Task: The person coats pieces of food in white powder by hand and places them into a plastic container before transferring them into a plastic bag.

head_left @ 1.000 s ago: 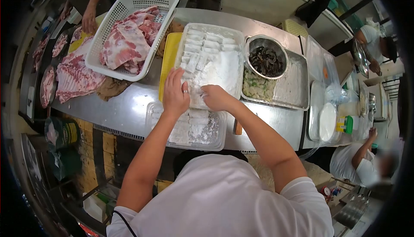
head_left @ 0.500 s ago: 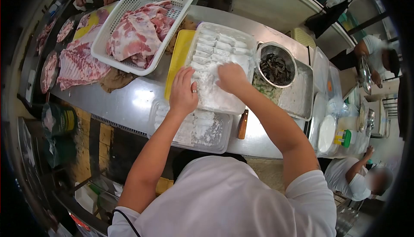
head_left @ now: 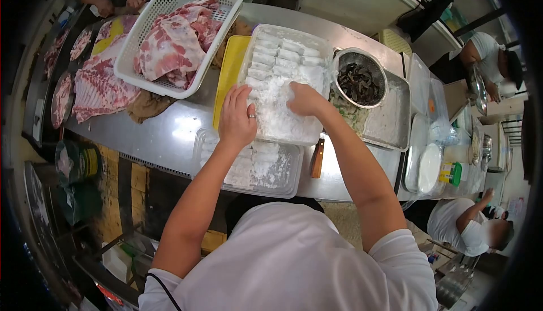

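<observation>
A white plastic tub (head_left: 283,135) holds rows of pale, powder-coated rolls (head_left: 288,55) at its far side and loose white powder (head_left: 277,107) nearer me. My left hand (head_left: 237,117) lies over the tub's left rim, fingers stretched out and touching the edge. My right hand (head_left: 307,100) is down in the powder with its fingers curled; the fingertips and anything between them are hidden. Below the tub sits a clear container (head_left: 288,183) with more white-dusted pieces. A wooden-handled tool (head_left: 318,159) lies beside it, its far end under the tub.
Left stands a white perforated basket (head_left: 121,62) of raw meat, with a rib slab (head_left: 104,84) and a yellow board (head_left: 222,107) nearby. On the right, a metal colander (head_left: 376,103) of dark pieces rests over a steel tray (head_left: 403,135). Other people work across and to the right.
My right hand has shifted slightly and is less blurred, its fingers lower in the powder. My left hand stays at the rim. The whole view has moved a little.
</observation>
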Demonstrator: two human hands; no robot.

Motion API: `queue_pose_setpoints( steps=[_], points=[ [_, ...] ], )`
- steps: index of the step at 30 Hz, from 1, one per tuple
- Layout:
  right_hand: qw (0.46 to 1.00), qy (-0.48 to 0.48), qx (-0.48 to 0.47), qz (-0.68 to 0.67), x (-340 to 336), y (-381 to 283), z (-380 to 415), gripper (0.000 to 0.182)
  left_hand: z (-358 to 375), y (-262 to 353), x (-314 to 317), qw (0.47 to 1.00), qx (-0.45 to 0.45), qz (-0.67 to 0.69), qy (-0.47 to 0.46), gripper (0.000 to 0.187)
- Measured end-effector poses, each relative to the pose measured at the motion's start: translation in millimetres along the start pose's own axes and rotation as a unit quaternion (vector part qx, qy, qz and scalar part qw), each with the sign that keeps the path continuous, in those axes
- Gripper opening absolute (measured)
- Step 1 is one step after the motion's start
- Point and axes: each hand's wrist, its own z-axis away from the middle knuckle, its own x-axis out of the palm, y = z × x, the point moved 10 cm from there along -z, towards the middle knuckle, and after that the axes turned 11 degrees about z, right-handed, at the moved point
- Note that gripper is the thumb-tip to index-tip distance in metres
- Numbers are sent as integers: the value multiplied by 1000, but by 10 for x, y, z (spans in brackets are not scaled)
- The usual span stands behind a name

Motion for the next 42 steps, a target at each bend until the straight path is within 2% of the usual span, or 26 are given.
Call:
queue_pose_setpoints(
  steps=[4, 7, 10, 13, 16, 19, 22, 25, 28, 34, 37, 40, 42],
  points=[
    [999, -25, 25, 23, 57, -120, 98, 58, -8, 8, 10, 1000, -2, -2, -5, 46],
    [977, 104, 49, -179, -219, 10, 176, 48, 6, 1, -1, 1000, -1, -1, -1, 45],
    [944, 144, 65, -289, -161, 151, 205, 39, 3, 3, -6, 1000, 1, 0, 0, 45],
    [991, 109, -1, -75, -102, -44, 352, 37, -2, 22, -3, 1000, 3, 1, 2, 45],
    [988, 137, -26, -60, -342, -152, 458, 35, 3, 17, -8, 1000, 2, 4, 4, 45],
    [995, 81, -52, -28, -364, -359, 579, 29, 9, 13, -13, 1000, 1, 5, 2, 45],
    [989, 119, 14, -81, -335, -124, 524, 28, 3, 22, -4, 1000, 2, 7, 0, 44],
    [990, 70, 114, -45, -106, 81, 322, 41, 14, 2, -16, 1000, 1, 3, -3, 44],
    [991, 33, 113, -66, 95, -46, 194, 57, 12, 2, 7, 1000, 1, -1, -3, 43],
    [990, 29, 81, -108, 126, -253, 236, 58, 25, -27, 9, 1000, -3, 2, 2, 43],
    [982, 25, 100, -156, 60, -310, 393, 57, 18, -16, 1, 1000, -3, 4, 3, 43],
    [991, 88, -3, -96, -119, -597, 616, 47, 18, -25, -3, 1000, -3, 4, 4, 43],
    [994, 78, -32, -68, -75, -647, 668, 45, 30, -32, 9, 1000, -2, 4, 0, 43]
  ],
)
